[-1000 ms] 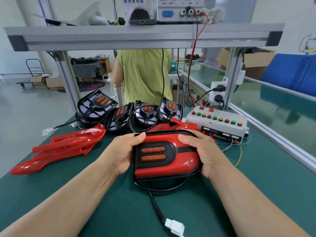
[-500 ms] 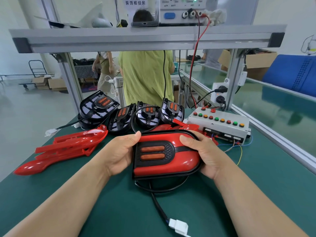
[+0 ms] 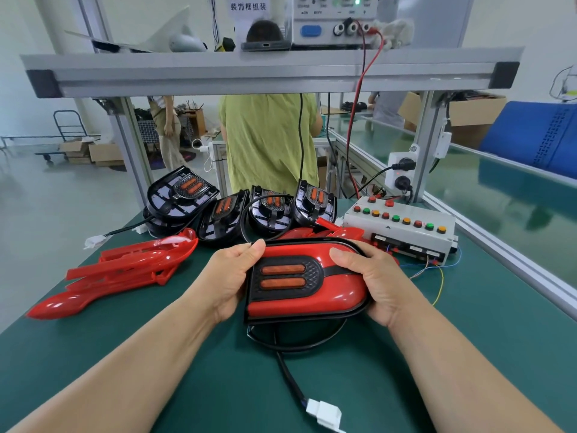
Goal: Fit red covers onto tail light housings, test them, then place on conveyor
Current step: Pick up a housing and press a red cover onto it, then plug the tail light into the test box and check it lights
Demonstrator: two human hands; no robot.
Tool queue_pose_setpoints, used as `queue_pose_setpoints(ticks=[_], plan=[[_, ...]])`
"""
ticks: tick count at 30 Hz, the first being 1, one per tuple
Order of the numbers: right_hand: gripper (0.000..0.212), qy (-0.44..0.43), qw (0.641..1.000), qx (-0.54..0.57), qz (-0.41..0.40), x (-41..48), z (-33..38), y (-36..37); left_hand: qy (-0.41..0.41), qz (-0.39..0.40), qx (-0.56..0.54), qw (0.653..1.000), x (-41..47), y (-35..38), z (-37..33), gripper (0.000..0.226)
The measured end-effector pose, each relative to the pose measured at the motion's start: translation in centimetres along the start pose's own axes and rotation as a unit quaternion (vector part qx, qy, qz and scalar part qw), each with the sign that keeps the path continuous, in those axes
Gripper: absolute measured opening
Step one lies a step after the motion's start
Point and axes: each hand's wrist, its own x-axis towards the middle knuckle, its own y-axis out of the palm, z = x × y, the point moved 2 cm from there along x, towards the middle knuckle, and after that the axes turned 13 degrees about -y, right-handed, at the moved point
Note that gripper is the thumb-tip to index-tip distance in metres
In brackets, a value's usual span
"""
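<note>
A tail light (image 3: 307, 282) with its red cover on the black housing sits just above the green table (image 3: 218, 385) in the middle. My left hand (image 3: 232, 278) grips its left end, thumb on the top edge. My right hand (image 3: 374, 282) grips its right end, thumb on the red cover. Its black cable loops under it and ends in a white plug (image 3: 324, 414) near the front edge. Several bare black housings (image 3: 271, 210) stand in a row behind. Loose red covers (image 3: 125, 270) lie stacked to the left.
A white test box (image 3: 402, 226) with coloured buttons and loose wires sits at the right rear. The green conveyor (image 3: 499, 195) runs along the right behind an aluminium rail. An overhead shelf (image 3: 271, 73) carries a power supply. A person in a green shirt (image 3: 268, 139) stands beyond the table.
Both hands have stayed on the tail light, which is raised slightly and tilted a little toward me. A second person has come into view at the back left.
</note>
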Motion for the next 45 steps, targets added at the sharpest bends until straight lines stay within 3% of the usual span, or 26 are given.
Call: queue_pose_setpoints(ticks=[3, 5, 7, 8, 10, 12, 14, 16, 18, 22, 29, 32, 35, 37, 41, 45], plan=[[0.034, 0.004, 1.0, 0.002, -0.002, 0.0, 0.0, 0.1, -0.006, 0.012, 0.015, 1.0, -0.3, 0.0, 0.0, 0.039], [0.032, 0.006, 1.0, 0.002, 0.0, -0.1, 0.1, 0.1, 0.058, -0.063, 0.153, 0.985, -0.6, -0.3, -0.5, 0.036], [0.03, 0.007, 1.0, 0.001, -0.001, -0.1, 0.1, 0.0, 0.179, -0.21, 0.305, 0.912, -1.8, -0.7, -1.7, 0.037], [0.032, 0.009, 1.0, -0.001, -0.003, -0.1, 0.1, 0.0, 0.256, -0.236, 0.328, 0.878, -3.1, -0.5, -2.5, 0.031], [0.039, 0.013, 1.0, -0.005, -0.007, 0.0, 0.0, -0.1, 0.346, -0.134, 0.337, 0.866, -5.6, 0.5, -3.5, 0.011], [0.039, 0.014, 1.0, -0.004, -0.011, 0.0, 0.0, -0.2, 0.312, 0.051, 0.395, 0.862, -7.9, 2.2, -3.3, 0.005], [0.034, 0.015, 1.0, 0.003, -0.013, 0.1, 0.0, -0.2, 0.239, 0.187, 0.511, 0.804, -9.4, 3.5, -1.6, 0.011], [0.032, 0.018, 1.0, 0.017, -0.019, 0.2, 0.0, -0.4, 0.206, 0.235, 0.615, 0.724, -9.8, 3.7, 0.6, 0.021], [0.033, 0.023, 0.999, 0.031, -0.026, 0.3, 0.0, -0.5, 0.188, 0.216, 0.664, 0.691, -9.5, 3.1, 1.9, 0.029], [0.031, 0.036, 0.996, 0.074, -0.032, 0.3, 0.2, -0.5, 0.166, 0.17, 0.671, 0.702, -9.0, 1.7, 2.1, 0.021], [0.009, 0.046, 0.985, 0.159, -0.047, 0.3, 0.6, -1.0, 0.053, 0.191, 0.582, 0.789, -7.6, -3.2, -0.4, 0.022], [0.013, 0.058, 0.981, 0.183, -0.02, 0.0, 0.8, -0.9, 0.021, 0.197, 0.484, 0.852, -6.7, -6.2, -1.9, 0.017], [0.019, 0.077, 0.983, 0.166, 0.021, -0.1, 0.6, -0.8, 0.04, 0.095, 0.341, 0.934, -5.2, -8.6, -3.2, 0.004], [0.024, 0.086, 0.987, 0.132, 0.037, -0.1, 0.3, -0.7, 0.044, 0.048, 0.194, 0.979, -3.9, -9.1, -3.9, 0.012], [0.028, 0.08, 0.992, 0.057, 0.077, -0.2, 0.1, -0.1, 0.093, -0.053, 0.133, 0.985, -1.7, -7.6, -5.1, 0.021], [0.042, 0.059, 0.996, 0.025, 0.063, -0.2, 0.1, 0.2, 0.179, -0.182, 0.116, 0.96, -0.4, -4.0, -5.6, 0.018]])
